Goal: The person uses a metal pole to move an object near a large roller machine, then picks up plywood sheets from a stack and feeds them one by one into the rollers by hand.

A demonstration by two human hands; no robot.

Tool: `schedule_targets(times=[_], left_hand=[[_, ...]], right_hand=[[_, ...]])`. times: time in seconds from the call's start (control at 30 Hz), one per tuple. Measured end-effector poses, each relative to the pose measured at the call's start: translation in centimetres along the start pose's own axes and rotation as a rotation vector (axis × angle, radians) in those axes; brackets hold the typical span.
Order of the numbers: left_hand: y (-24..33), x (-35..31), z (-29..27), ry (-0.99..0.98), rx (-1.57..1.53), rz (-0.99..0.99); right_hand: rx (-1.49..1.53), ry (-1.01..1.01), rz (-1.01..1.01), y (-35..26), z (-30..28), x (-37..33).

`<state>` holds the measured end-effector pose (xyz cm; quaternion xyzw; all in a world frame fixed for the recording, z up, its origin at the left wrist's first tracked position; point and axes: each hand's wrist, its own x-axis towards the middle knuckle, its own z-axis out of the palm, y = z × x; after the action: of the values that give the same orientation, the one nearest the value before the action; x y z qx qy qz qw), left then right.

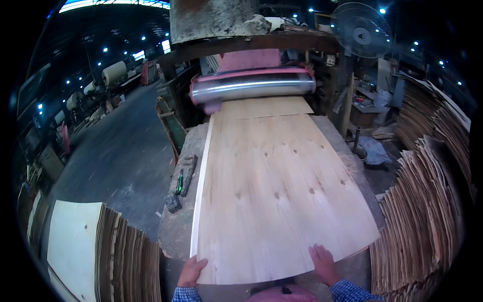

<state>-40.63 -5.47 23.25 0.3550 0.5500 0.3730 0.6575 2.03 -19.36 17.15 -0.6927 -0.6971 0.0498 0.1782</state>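
A large pale wood veneer sheet [282,201] with several small knots lies on the worktable in front of me. At its near left corner my left hand [191,272] is closed on the edge, the thumb on top and the fingers partly hidden. My right hand [324,263] rests near the sheet's front edge with its fingers stretched out over the top face. Beyond the far end of this sheet another veneer sheet [266,107] reaches to the shiny metal roller [254,86] with pink at its ends. A whitish strip runs along the left edge of the near sheet.
Beside the sheet on the table's left lie a green-handled knife [179,182] and a dark block [189,173]. Veneer stacks stand at my left [75,246] and right [410,216]. A round fan [361,32] stands at the far right; a grey floor [121,151] stretches along the left.
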Motion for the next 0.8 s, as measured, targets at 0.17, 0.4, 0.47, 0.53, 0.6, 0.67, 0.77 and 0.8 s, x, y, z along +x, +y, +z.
schedule_targets(times=[0.17,0.4,0.47,0.53,0.6,0.67,0.77,0.8], left_hand=[[-1.1,-3.3,-3.6,0.012,0.036,-0.031],[0.4,3.4,-2.7,0.114,-0.468,0.086],[1.6,4.1,-1.8,0.156,-0.579,0.137],[-0.3,5.1,-2.8,0.398,-0.453,0.135],[-1.6,4.9,-2.8,0.514,-0.348,0.099],[-3.0,4.0,-2.6,0.558,-0.232,0.077],[-4.2,3.2,-1.6,0.647,-0.101,0.114],[-4.4,3.4,-1.5,0.619,-0.04,0.116]], right_hand=[[0.004,-0.077,-0.008,-4.3,-4.1,-3.5],[0.121,-0.009,-0.083,-4.1,-4.2,5.0],[0.134,0.002,-0.059,-3.3,-3.3,7.9],[0.122,0.012,-0.026,-1.9,-1.7,10.9],[0.129,0.036,-0.013,-0.2,0.0,14.3],[0.125,0.064,-0.016,0.9,1.9,17.8],[0.091,0.098,-0.021,2.1,4.6,22.9],[0.075,0.097,-0.01,3.2,5.6,24.7]])
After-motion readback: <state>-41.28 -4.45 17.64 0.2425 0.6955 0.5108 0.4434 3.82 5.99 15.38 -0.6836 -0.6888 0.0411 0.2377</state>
